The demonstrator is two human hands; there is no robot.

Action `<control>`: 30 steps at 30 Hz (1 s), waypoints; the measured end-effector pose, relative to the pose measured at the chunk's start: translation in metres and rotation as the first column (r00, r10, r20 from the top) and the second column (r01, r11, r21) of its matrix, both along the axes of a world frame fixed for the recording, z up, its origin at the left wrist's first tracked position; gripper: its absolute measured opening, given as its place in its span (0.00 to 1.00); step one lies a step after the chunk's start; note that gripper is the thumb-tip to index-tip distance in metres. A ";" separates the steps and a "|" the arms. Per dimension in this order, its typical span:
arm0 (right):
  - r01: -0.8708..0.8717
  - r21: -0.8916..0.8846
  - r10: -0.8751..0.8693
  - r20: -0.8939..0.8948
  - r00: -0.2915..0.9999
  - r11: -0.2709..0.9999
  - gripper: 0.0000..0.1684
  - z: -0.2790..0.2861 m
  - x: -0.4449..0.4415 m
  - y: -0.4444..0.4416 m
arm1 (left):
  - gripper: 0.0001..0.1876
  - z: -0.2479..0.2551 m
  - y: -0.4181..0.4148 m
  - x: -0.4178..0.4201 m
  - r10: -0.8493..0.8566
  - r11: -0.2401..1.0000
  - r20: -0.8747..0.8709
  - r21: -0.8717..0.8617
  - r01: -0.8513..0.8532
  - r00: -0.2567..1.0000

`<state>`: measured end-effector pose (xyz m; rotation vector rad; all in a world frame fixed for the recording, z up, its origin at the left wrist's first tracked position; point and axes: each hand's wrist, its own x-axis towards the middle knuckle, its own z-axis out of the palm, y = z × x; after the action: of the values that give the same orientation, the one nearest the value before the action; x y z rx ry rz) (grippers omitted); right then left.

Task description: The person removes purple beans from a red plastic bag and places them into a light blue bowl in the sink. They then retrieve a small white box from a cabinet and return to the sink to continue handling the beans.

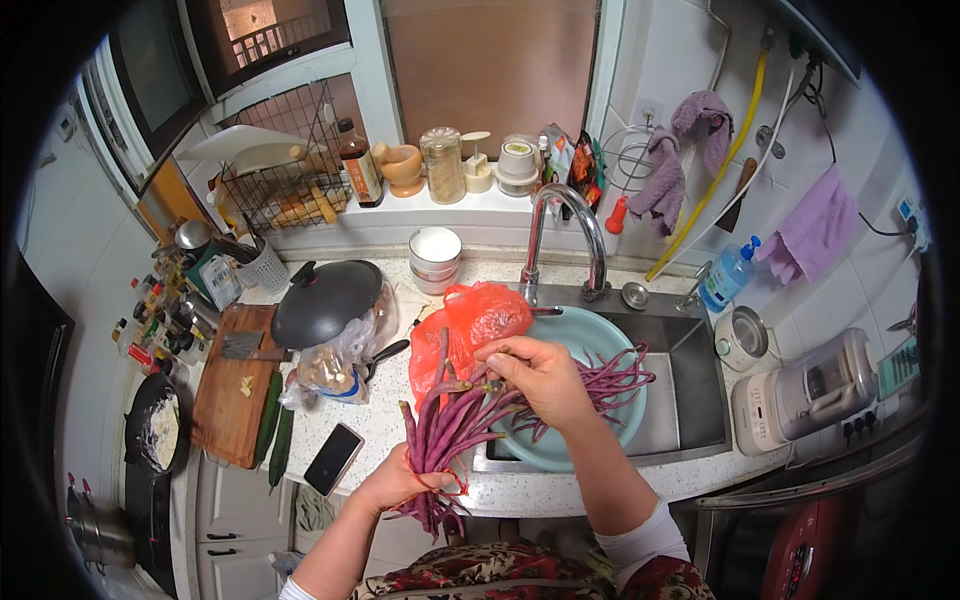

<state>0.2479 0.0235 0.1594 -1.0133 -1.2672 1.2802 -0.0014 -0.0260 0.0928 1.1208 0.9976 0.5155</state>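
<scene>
My left hand (401, 476) grips a bundle of long purple beans (442, 427) near its lower end, where a red tie loops around them. At the bundle's upper end, the thumb and fingers of my right hand (536, 371) pinch the tip of one bean. Behind that hand, more purple beans (607, 382) lie in a light blue basin (574, 457) set in the steel sink. A red plastic bag (487, 319) rests on the counter just beyond the bundle, left of the basin.
A chrome faucet (536, 232) arches over the basin. To the left are a phone (334, 457), two cucumbers (279, 442), a cutting board (225, 405) with a cleaver (244, 345), and a dark lidded wok (330, 304). Stacked bowls (435, 259) stand behind the bag; a soap bottle (726, 277) is at right.
</scene>
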 end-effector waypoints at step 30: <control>-0.287 -0.088 0.294 0.074 0.953 0.954 0.10 -0.013 0.022 -0.004 | 0.20 -0.027 0.002 -0.005 -0.084 0.996 -0.090 -0.012 0.083 0.992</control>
<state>0.2700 0.0193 0.1463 -0.9690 -1.4852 1.5323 -0.0061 -0.0245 0.0653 1.1821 1.0255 0.3955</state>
